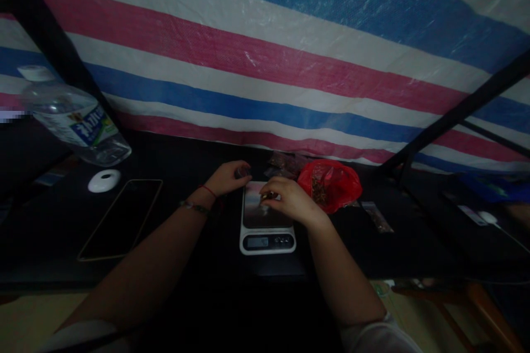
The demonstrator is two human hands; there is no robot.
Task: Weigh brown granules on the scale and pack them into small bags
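Observation:
A kitchen scale (267,220) with a metal plate and white rim lies in front of me. Its display is lit, but I cannot read it surely. Over the plate, my right hand (287,198) is closed in a pinch on small brown dried pieces (271,195). By the plate's back left corner is my left hand (227,177), fingers curled round something dark that I cannot make out. Just behind my right hand, a red plastic bag (348,182) stands open with brown dried bits (318,192) inside.
Small filled clear bags (285,162) lie behind the scale, and another zip bag (377,217) lies to the right. On the left are a phone (122,220), a white mouse-like object (104,181) and a large plastic bottle (78,118). Striped sheeting (248,66) hangs behind.

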